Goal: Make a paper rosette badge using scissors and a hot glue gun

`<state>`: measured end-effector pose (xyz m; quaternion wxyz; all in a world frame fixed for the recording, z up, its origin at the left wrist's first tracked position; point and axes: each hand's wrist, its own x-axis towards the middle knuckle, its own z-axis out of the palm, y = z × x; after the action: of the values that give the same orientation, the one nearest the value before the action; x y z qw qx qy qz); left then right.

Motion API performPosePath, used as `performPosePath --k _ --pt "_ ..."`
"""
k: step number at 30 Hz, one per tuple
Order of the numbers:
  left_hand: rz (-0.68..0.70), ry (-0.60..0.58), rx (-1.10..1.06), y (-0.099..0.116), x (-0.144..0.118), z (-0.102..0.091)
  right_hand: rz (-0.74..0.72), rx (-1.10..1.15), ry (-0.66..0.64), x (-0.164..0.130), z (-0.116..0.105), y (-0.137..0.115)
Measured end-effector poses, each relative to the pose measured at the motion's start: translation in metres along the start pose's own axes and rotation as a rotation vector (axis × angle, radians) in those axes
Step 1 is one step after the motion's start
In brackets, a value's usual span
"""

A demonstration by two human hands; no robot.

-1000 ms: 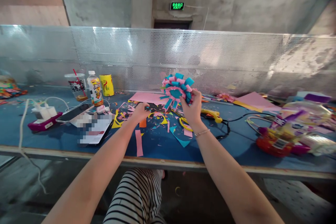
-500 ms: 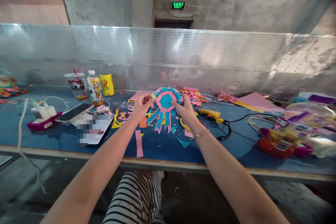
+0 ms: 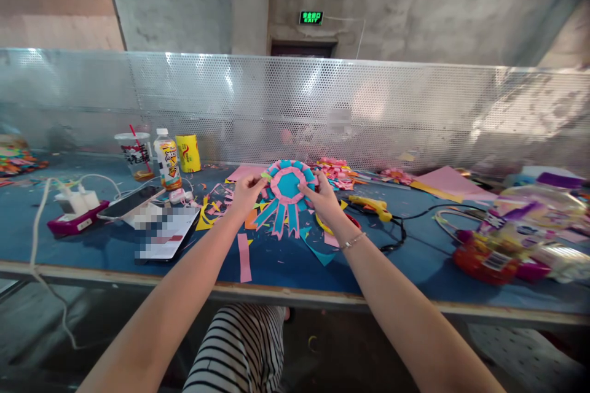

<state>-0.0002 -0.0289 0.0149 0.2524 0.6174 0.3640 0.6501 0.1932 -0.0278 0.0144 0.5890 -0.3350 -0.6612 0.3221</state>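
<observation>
A blue and pink rosette (image 3: 288, 186) with a hexagonal blue centre and several notched tails is held up over the table. My left hand (image 3: 249, 191) pinches its left rim, where a small yellow-green bit shows at the fingertips. On the opposite side, my right hand (image 3: 322, 196) grips the right edge, its thumb across the front. A bracelet circles the right wrist. Beneath the rosette lie coloured paper scraps, among them a pink strip (image 3: 244, 258) and a blue-green piece (image 3: 320, 254). The fingers behind the rosette are hidden.
A yellow glue gun (image 3: 371, 206) with a black cord lies to the right, near a plastic jar (image 3: 544, 202). A phone (image 3: 175, 233), power strip (image 3: 78, 221), drink bottle (image 3: 166, 159) and cup (image 3: 134, 156) stand left. Perforated metal screen (image 3: 258, 104) lines the table's back.
The whole view has shifted a little, so the scene sits slightly lower in the picture. Both hands keep their hold on the rosette, which has barely moved.
</observation>
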Motion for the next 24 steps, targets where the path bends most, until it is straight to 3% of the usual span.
performPosePath --k 11,17,24 --pt "-0.087 -0.005 -0.032 -0.005 0.001 0.001 -0.027 -0.052 0.043 0.001 0.003 0.003" --pt "-0.211 -0.086 -0.236 -0.014 0.003 0.002 -0.031 0.072 0.038 0.000 0.006 0.006" --pt "-0.262 -0.079 -0.295 -0.013 0.003 0.003 -0.008 0.173 -0.004 -0.002 0.005 -0.001"
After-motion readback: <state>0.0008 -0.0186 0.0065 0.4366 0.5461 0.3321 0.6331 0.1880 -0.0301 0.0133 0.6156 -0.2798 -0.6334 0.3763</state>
